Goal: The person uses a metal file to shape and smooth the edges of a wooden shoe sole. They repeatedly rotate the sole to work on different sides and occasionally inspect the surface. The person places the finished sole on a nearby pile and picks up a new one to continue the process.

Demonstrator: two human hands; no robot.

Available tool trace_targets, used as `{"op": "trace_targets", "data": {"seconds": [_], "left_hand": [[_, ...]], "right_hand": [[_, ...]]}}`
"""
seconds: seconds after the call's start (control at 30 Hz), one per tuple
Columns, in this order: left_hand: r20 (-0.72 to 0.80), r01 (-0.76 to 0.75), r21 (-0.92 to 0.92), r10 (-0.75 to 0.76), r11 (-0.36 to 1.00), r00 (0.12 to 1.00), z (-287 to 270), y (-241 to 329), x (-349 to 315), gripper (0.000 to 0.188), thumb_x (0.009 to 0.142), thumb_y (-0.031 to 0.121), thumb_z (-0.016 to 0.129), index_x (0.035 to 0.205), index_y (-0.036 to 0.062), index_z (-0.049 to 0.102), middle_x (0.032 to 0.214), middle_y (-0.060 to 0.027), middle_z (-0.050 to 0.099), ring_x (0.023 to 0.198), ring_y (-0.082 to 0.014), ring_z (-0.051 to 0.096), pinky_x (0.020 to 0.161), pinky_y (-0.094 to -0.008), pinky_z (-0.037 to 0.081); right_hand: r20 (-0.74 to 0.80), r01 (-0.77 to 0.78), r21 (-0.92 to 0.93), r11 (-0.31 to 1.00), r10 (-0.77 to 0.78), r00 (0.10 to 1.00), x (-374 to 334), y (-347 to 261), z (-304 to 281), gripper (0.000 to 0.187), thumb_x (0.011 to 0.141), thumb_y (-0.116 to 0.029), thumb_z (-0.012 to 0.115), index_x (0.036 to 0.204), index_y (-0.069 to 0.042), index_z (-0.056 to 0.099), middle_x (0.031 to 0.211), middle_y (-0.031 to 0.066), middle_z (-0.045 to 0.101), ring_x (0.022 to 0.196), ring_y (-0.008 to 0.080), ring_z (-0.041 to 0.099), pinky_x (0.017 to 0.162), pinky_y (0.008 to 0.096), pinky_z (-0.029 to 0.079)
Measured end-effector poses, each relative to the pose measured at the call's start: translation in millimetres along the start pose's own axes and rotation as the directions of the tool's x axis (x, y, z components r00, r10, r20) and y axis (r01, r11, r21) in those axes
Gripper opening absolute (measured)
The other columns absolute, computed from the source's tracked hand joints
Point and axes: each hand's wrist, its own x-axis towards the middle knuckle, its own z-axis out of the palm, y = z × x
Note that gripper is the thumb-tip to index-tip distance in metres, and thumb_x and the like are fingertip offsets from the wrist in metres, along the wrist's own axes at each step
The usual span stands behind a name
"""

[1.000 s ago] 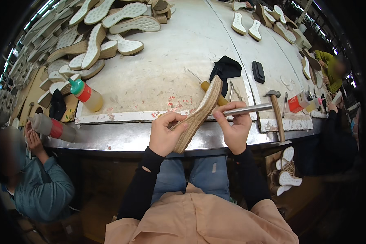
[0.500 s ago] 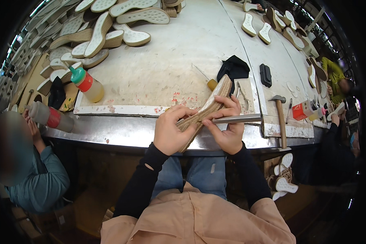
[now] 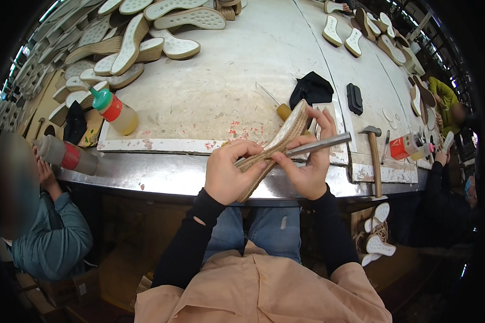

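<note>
A wedge shoe sole [image 3: 289,133] with a braided tan edge and a pale face is held tilted over the front edge of the bench. My left hand [image 3: 227,171] is closed round its lower part, thumb on the braid. In my right hand [image 3: 308,171] a metal rod [image 3: 331,142] lies across the fingers, slanting up to the right, while the thumb and index finger press on the sole's edge. Its other fingers are lifted and partly spread. The rod's left end passes behind the sole. Just beyond the sole lie an awl [image 3: 277,107] and a black cloth [image 3: 311,90].
A hammer [image 3: 374,161] lies at the right, its handle over the bench edge. Bottles with a green cap [image 3: 116,112] and grey body [image 3: 70,155] stand left. Soles [image 3: 180,47] are piled far left. A black case [image 3: 354,99] lies right. Co-workers sit at both sides.
My right hand's fingers have lifted off the sole and opened. The rod's right end has swung upward. The left hand keeps its hold on the sole.
</note>
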Motion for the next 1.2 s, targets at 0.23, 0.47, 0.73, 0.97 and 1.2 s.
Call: {"op": "trace_targets", "data": {"seconds": [0.23,0.47,0.73,0.97,1.2], "left_hand": [[0.003,0.015,0.030,-0.015,0.999,1.000,0,1,-1,0.022,0.074,0.013,0.076,0.090,-0.0005,0.069,0.090,-0.0148,0.071,0.082,-0.0287,0.070,0.074,-0.0333,0.053],[0.041,0.089,0.041,-0.091,0.995,0.995,-1,6,-2,0.022,0.076,0.007,0.078,0.094,-0.0020,0.069,0.092,-0.0116,0.071,0.084,-0.0175,0.068,0.079,-0.0290,0.052],[0.055,0.136,0.021,-0.137,0.991,0.989,1,5,-1,0.025,0.077,0.008,0.077,0.099,0.0004,0.070,0.092,-0.0083,0.072,0.081,-0.0141,0.067,0.075,-0.0264,0.051],[0.001,0.085,0.011,-0.085,0.996,0.996,4,2,0,0.024,0.075,0.018,0.075,0.096,0.0054,0.073,0.089,-0.0123,0.071,0.077,-0.0238,0.069,0.070,-0.0316,0.052],[0.034,0.161,-0.036,-0.160,0.986,0.987,4,1,1,0.022,0.077,0.017,0.074,0.095,0.0056,0.074,0.088,-0.0121,0.072,0.079,-0.0250,0.069,0.070,-0.0316,0.052]], "right_hand": [[0.115,-0.036,0.133,0.990,0.021,0.993,20,10,5,0.027,0.070,-0.016,0.082,0.084,-0.006,0.061,0.147,0.0242,0.035,0.141,0.0402,0.024,0.112,0.0504,0.021],[0.178,-0.096,0.160,0.982,0.067,0.982,22,8,3,0.029,0.070,-0.014,0.081,0.086,-0.005,0.058,0.145,0.0187,0.042,0.142,0.0381,0.026,0.112,0.0487,0.025],[0.267,-0.159,0.273,0.949,0.083,0.960,29,10,-20,0.015,0.071,-0.009,0.080,0.081,-0.006,0.070,0.142,0.0155,0.049,0.143,0.0370,0.027,0.113,0.0488,0.026],[0.278,-0.091,0.217,0.972,0.028,0.960,26,11,-21,0.012,0.072,-0.013,0.080,0.079,-0.009,0.071,0.141,0.0148,0.049,0.143,0.0379,0.027,0.113,0.0496,0.024],[0.256,-0.061,0.167,0.984,0.017,0.967,20,9,-18,0.012,0.071,-0.016,0.082,0.076,-0.012,0.072,0.141,0.0124,0.050,0.145,0.0369,0.022,0.115,0.0508,0.020]]}}
